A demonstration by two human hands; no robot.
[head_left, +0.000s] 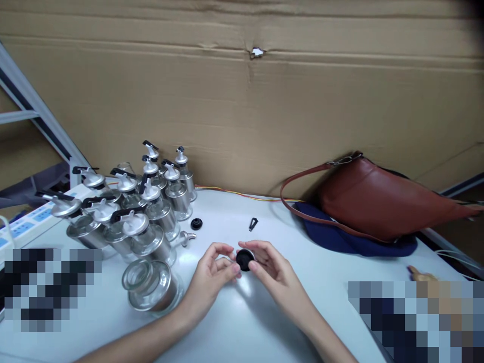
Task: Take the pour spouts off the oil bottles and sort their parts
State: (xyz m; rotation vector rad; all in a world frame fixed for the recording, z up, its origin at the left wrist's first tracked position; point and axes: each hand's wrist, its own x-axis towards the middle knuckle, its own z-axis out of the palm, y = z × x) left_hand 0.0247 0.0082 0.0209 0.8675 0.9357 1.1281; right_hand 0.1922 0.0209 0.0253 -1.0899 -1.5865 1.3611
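Between both sets of fingertips is a small round cap (pixel 245 260), black inside with a silvery rim. My right hand (pixel 270 264) pinches its right side with thumb and fingers. On its left edge, my left hand (pixel 217 267) closes in with thumb and curled fingers. An uncapped glass bottle (pixel 151 292) with a metal sleeve stands left of my left forearm. Lying behind my hands are a black stopper (pixel 196 224), a silver spout piece (pixel 186 238) and a black lever clip (pixel 253 224).
Several glass and metal dispenser bottles (pixel 161 214) with silver spouts and black levers crowd the left. A white power strip (pixel 41 217) runs behind them. At right lies a brown leather bag (pixel 363 201) on dark blue cloth (pixel 325 232). Cardboard (pixel 227 111) walls the back.
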